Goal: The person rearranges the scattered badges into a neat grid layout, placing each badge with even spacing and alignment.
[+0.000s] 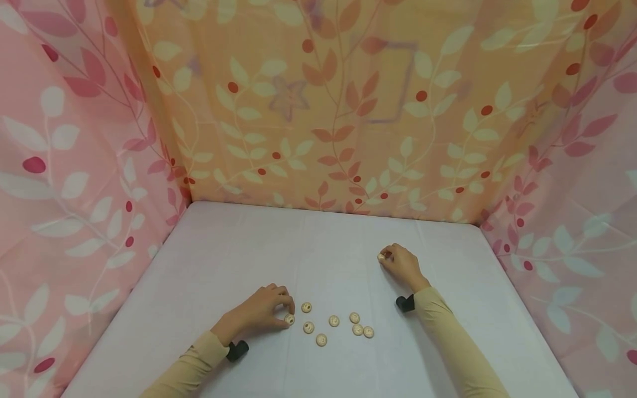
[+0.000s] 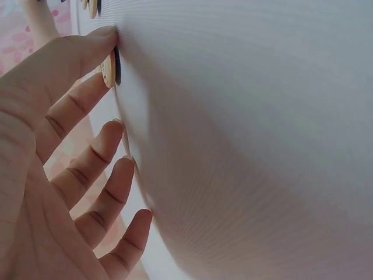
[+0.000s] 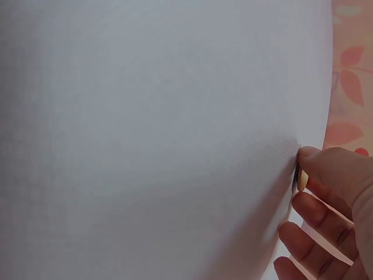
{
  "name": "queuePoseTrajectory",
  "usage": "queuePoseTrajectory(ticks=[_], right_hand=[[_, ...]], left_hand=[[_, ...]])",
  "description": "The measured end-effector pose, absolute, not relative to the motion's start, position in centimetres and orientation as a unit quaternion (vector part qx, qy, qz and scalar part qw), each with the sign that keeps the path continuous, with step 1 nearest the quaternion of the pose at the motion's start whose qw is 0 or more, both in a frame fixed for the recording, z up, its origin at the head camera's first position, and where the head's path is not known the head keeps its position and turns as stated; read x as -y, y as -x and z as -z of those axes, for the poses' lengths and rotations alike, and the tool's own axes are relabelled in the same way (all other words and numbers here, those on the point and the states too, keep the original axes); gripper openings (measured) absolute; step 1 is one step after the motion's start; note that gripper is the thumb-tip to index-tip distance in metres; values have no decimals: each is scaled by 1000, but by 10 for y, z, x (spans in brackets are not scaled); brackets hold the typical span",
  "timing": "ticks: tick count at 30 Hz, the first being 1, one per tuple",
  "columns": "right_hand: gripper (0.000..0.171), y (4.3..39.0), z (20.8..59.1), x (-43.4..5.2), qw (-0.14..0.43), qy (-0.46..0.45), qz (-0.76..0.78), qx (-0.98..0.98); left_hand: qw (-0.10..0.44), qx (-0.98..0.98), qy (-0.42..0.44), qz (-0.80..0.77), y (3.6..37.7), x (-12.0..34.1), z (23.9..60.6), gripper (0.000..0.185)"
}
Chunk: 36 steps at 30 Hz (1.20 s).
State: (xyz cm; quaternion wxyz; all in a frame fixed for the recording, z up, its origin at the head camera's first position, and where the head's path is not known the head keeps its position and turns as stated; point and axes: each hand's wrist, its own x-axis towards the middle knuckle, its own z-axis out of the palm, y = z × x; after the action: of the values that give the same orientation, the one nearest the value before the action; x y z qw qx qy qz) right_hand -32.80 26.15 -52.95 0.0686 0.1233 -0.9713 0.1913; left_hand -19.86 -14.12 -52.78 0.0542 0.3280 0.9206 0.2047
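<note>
Small round wooden beads lie on a white table (image 1: 209, 276). My left hand (image 1: 285, 313) rests on the table at the front left and pinches one bead (image 1: 289, 319) against the surface. In the left wrist view this hand (image 2: 111, 57) holds that bead (image 2: 106, 71) between thumb and forefinger, the other fingers spread. My right hand (image 1: 387, 257) is farther back on the right and pinches another bead (image 1: 382, 257). In the right wrist view that bead (image 3: 302, 178) shows edge-on under the thumb (image 3: 317, 163). Several loose beads (image 1: 334, 320) lie between the two hands.
Floral curtains close in the table: pink on the left (image 1: 74, 182) and right (image 1: 577, 210), orange at the back (image 1: 338, 121). Both arms wear beige sleeves, each with a black wrist mount (image 1: 238, 350). The table's back half is bare white surface.
</note>
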Motion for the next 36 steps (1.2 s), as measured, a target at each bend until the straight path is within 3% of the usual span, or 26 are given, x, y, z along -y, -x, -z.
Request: queuePoseTrajectory(ticks=[21, 36], right_hand=[[26, 330, 529, -261, 58, -133, -191, 971], [25, 312, 524, -261, 68, -146, -209, 965]], left_hand=[[65, -918, -328, -214, 197, 140, 523, 21], [66, -921, -323, -207, 195, 138, 519, 18]])
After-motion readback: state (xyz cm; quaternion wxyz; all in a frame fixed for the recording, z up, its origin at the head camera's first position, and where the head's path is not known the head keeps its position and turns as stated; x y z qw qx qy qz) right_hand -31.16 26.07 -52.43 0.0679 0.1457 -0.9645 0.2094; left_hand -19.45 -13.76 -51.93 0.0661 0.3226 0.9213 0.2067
